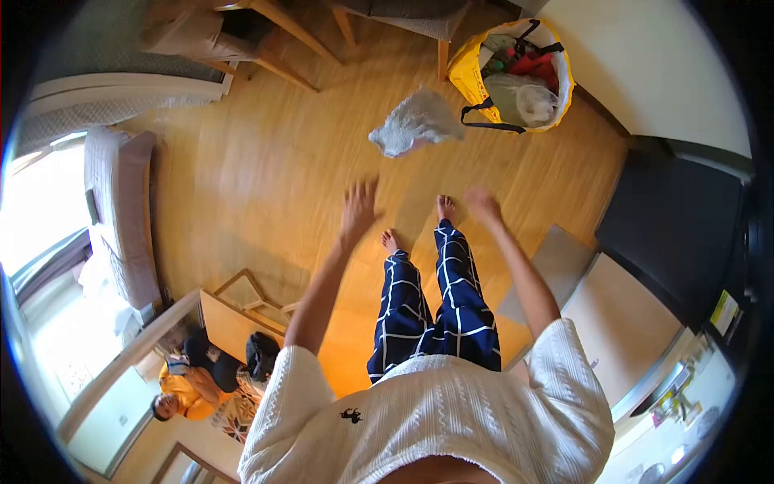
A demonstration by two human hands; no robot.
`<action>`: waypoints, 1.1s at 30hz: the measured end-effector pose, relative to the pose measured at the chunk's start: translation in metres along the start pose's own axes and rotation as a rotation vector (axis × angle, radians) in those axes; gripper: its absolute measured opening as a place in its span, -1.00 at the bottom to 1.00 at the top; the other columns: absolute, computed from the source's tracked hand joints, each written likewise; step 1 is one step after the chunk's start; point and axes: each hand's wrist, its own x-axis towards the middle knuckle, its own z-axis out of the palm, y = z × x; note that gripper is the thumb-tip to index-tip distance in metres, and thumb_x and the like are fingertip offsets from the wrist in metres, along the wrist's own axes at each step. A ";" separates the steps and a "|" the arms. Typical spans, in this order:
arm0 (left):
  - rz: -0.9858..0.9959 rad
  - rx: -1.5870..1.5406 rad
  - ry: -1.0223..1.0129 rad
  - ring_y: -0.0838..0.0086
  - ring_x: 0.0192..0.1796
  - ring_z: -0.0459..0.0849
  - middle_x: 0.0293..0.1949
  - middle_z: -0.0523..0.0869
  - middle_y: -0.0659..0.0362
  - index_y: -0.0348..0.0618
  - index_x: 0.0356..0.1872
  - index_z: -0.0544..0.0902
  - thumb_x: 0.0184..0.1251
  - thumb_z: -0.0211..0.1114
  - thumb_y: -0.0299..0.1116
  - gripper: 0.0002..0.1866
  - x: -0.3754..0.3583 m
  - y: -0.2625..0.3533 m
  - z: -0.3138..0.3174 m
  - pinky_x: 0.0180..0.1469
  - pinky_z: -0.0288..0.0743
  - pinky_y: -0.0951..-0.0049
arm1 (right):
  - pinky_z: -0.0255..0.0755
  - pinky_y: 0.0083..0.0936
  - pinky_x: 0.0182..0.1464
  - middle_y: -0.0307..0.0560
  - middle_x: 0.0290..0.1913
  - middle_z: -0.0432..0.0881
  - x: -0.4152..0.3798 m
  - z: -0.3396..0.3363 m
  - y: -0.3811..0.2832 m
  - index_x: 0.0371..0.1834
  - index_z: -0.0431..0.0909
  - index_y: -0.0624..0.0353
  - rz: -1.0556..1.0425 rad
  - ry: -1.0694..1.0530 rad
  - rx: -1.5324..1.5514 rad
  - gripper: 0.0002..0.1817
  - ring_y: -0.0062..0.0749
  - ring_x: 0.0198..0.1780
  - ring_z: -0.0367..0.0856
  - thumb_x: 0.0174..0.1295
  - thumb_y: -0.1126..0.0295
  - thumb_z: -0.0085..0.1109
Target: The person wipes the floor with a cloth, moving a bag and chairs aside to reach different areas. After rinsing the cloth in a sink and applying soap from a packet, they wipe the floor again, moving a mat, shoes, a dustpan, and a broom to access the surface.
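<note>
My left hand [359,211] is held out over the wooden floor with its fingers apart and nothing in it. My right hand [484,206] is out in front too, its fingers smeared by motion. Beyond both hands is a crumpled, pale translucent plastic bag [416,123], apart from them. A large yellow shopping bag [466,71] with black straps stands past it to the right. Inside that bag are red items [538,69] and clear plastic wrapping [534,103].
Wooden chairs [302,32] stand at the far side. A grey mat [548,270] lies right of my feet, near a dark cabinet [669,218]. At the lower left, a seated person in orange [192,387] is beside a wooden table [238,323]. A sofa [133,202] lines the left.
</note>
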 end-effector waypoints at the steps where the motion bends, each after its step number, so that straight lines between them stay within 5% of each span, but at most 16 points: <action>1: 0.123 0.259 -0.005 0.12 0.11 0.41 0.05 0.46 -0.03 -0.13 0.16 0.36 -0.09 0.31 0.13 -0.20 -0.057 -0.015 0.085 0.15 0.24 0.02 | 0.43 -0.18 -0.20 0.05 -0.24 0.60 -0.035 0.029 0.042 -0.29 0.51 0.10 0.051 -0.108 -0.177 -0.60 -0.09 -0.21 0.58 0.15 -0.04 0.03; 2: -0.007 0.046 -0.544 0.12 -0.01 0.53 -0.13 0.59 0.00 -0.17 -0.06 0.51 -0.05 0.24 0.19 -0.33 -0.096 0.015 0.069 0.10 0.27 0.01 | 0.43 -0.19 -0.24 0.01 -0.31 0.61 -0.069 0.058 0.084 -0.33 0.51 0.07 0.082 -0.225 -0.358 -0.61 -0.08 -0.24 0.58 0.11 -0.04 0.08; 5: 0.087 -0.126 -0.740 0.25 -0.18 0.61 -0.32 0.66 0.11 -0.01 -0.27 0.60 0.09 0.18 -0.27 -0.82 -0.221 0.023 0.074 -0.04 0.33 0.12 | 0.41 -0.29 -0.32 -0.02 -0.40 0.61 -0.186 0.107 0.064 -0.41 0.48 0.12 -0.036 -0.225 -0.257 -0.66 -0.11 -0.31 0.58 -0.02 0.10 0.31; 7: 0.031 -0.413 -0.521 0.27 -0.24 0.62 -0.37 0.66 0.12 -0.01 -0.30 0.59 0.07 0.21 -0.30 -0.84 -0.248 0.011 0.065 -0.11 0.38 0.20 | 0.39 -0.28 -0.30 -0.03 -0.44 0.59 -0.203 0.114 0.043 -0.40 0.49 0.11 0.002 -0.336 -0.212 -0.62 -0.18 -0.33 0.59 -0.04 0.04 0.32; 9: -0.056 -0.694 -0.978 0.29 -0.31 0.62 -0.46 0.64 0.14 -0.04 -0.39 0.57 0.08 0.17 -0.37 -0.92 -0.254 -0.001 0.062 -0.21 0.43 0.28 | 0.36 -0.32 -0.34 -0.05 -0.47 0.59 -0.192 0.108 0.020 -0.45 0.50 0.15 -0.216 -0.762 0.032 -0.64 -0.26 -0.37 0.58 -0.03 0.08 0.32; 12: 0.318 -0.987 -1.224 0.38 -0.31 0.63 -0.46 0.66 0.19 -0.06 -0.32 0.62 -0.01 0.25 -0.38 -0.83 -0.235 -0.032 0.080 -0.25 0.48 0.42 | 0.41 -0.48 -0.30 -0.19 -0.47 0.59 -0.080 0.116 0.020 -0.49 0.53 0.17 -0.144 -1.188 -0.100 -0.77 -0.53 -0.41 0.54 0.12 0.23 0.23; 14: 0.164 -1.117 -1.197 0.42 -0.26 0.62 -0.37 0.65 0.20 -0.06 -0.21 0.60 0.02 0.29 -0.36 -0.75 -0.174 -0.077 0.157 -0.17 0.48 0.46 | 0.42 -0.48 -0.33 -0.17 -0.49 0.56 0.070 0.165 0.065 -0.46 0.52 0.19 -0.395 -0.752 0.576 -0.83 -0.47 -0.39 0.53 0.21 0.35 0.09; 15: 0.062 -1.088 -1.107 0.40 -0.23 0.61 -0.32 0.65 0.18 -0.06 -0.15 0.58 0.03 0.31 -0.34 -0.70 -0.137 -0.097 0.194 -0.15 0.48 0.45 | 0.40 -0.37 -0.42 -0.09 -0.57 0.56 0.170 0.181 0.078 -0.58 0.49 0.15 -0.628 -0.364 0.147 -0.78 -0.40 -0.46 0.56 0.15 0.29 0.10; 17: -0.189 -0.635 -0.631 0.23 -0.14 0.60 -0.20 0.62 0.04 -0.04 -0.04 0.51 0.06 0.33 -0.26 -0.61 -0.003 -0.142 0.263 -0.12 0.47 0.29 | 0.33 -0.26 -0.46 -0.01 -0.63 0.51 0.300 0.191 0.038 -0.61 0.45 0.20 -0.337 0.292 0.121 -0.63 -0.19 -0.56 0.49 0.10 0.09 0.07; 18: -0.156 -0.659 -0.132 0.13 -0.03 0.52 -0.11 0.57 0.03 -0.02 -0.02 0.48 0.12 0.29 -0.22 -0.61 0.049 -0.167 0.325 -0.08 0.44 0.21 | 0.38 -0.23 -0.31 0.02 -0.44 0.60 0.400 0.204 0.054 -0.38 0.56 0.16 -0.285 0.283 -0.087 -0.60 -0.07 -0.37 0.55 0.11 0.01 0.05; 20: -0.254 -0.625 0.241 0.12 0.05 0.46 -0.02 0.49 0.02 -0.07 -0.02 0.46 0.14 0.28 -0.20 -0.61 0.178 -0.182 0.362 -0.01 0.38 0.17 | 0.29 -0.13 0.07 0.12 0.02 0.52 0.517 0.254 0.053 0.05 0.46 0.12 -0.120 0.887 0.107 -0.45 0.07 0.05 0.44 0.13 -0.05 0.03; 22: -0.364 -0.473 0.565 0.10 0.13 0.37 0.07 0.43 0.03 -0.07 0.02 0.42 0.16 0.25 -0.21 -0.58 0.272 -0.182 0.386 0.08 0.29 0.10 | -0.09 0.04 0.31 0.08 0.36 0.11 0.518 0.271 0.018 0.33 0.17 0.04 -0.014 0.991 -0.335 -0.27 0.13 0.36 0.02 0.15 -0.11 -0.01; 24: -0.534 -0.202 0.733 0.05 0.26 0.22 0.20 0.33 0.05 -0.05 0.14 0.35 0.22 0.16 -0.14 -0.52 0.331 -0.203 0.426 0.22 0.12 0.02 | -0.23 0.16 0.33 0.03 0.44 -0.10 0.511 0.283 0.057 0.36 0.12 -0.02 -0.684 0.806 -0.584 -0.25 0.00 0.43 -0.15 0.16 -0.17 -0.07; 28: -0.614 -0.105 0.691 0.03 0.35 0.06 0.31 0.20 0.07 0.00 0.26 0.24 0.27 0.02 -0.04 -0.44 0.343 -0.241 0.468 0.32 -0.12 -0.08 | -0.14 -0.06 0.35 0.05 0.41 0.01 0.424 0.269 0.185 0.36 0.09 0.06 -0.683 0.659 -0.596 -0.18 -0.05 0.43 -0.10 0.13 -0.25 -0.12; 31: -0.634 -0.111 0.605 0.06 0.40 -0.02 0.35 0.13 0.09 0.04 0.33 0.16 0.30 -0.04 -0.03 -0.41 0.335 -0.252 0.459 0.34 -0.22 -0.11 | -0.06 -0.06 0.31 0.09 0.23 0.24 0.385 0.219 0.297 0.24 0.20 0.22 -0.412 1.059 -0.401 -0.26 -0.07 0.31 0.11 0.24 -0.20 -0.22; 33: -0.656 -0.143 0.588 0.07 0.41 -0.06 0.37 0.09 0.11 0.06 0.35 0.13 0.31 -0.04 -0.05 -0.40 0.343 -0.250 0.460 0.35 -0.26 -0.14 | 0.04 -0.08 0.23 0.06 0.12 0.31 0.432 0.192 0.297 0.14 0.28 0.20 0.350 1.343 -0.419 -0.34 -0.12 0.19 0.21 0.24 -0.18 -0.19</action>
